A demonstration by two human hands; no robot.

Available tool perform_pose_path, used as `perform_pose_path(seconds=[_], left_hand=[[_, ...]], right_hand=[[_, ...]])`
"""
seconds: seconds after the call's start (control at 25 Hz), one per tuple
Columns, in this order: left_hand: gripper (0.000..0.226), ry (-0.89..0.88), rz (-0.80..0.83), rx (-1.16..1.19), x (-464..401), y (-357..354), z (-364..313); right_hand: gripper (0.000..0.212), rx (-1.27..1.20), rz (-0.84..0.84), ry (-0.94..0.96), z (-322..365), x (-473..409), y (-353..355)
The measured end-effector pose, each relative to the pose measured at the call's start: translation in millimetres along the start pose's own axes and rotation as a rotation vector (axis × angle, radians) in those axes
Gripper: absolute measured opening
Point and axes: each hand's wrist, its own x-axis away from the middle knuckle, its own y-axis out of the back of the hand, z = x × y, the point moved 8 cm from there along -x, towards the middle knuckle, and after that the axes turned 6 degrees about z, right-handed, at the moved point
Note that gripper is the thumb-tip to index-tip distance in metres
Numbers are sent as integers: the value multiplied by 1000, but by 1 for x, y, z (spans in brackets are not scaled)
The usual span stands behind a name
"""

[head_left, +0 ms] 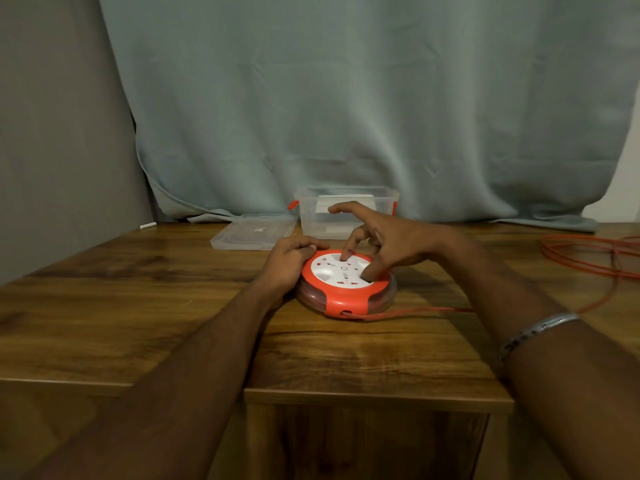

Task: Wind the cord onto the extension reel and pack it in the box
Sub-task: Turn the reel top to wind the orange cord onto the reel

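On the surface (138, 306) our left hand (291, 261) grips the reel (346, 289) rim; our right hand (381, 244) fingers press its white face. We judge winding underway: cord (588, 258) still loose, so keep turning.

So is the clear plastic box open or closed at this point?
Open. The box stands behind the reel with no cover on it; its lid lies flat on the table to its left.

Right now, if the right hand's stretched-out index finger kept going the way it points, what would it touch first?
Probably the clear plastic box behind the reel. The right hand points its index finger away and leftward, overlapping the box's front wall, though depth is unclear.
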Motion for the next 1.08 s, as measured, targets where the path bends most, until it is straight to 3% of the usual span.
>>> perform_pose_path(seconds=[0.24, 0.44, 0.8, 0.96, 1.08], left_hand=[[33, 0, -13, 6, -2, 2, 3], [32, -14, -24, 7, -4, 3, 5], [30, -36, -17, -17, -8, 3, 7], [28, -44, -22, -44, -9, 4, 7], [25, -48, -18, -56, -10, 4, 8]], right_hand=[[83, 53, -56, -17, 7, 1, -2], [28, 137, -44, -48, 10, -3, -9], [50, 166, -115, -66, 12, -11, -11], [20, 88, -115, 19, 16, -3, 0], [54, 79, -45, 24, 15, 2, 1]])
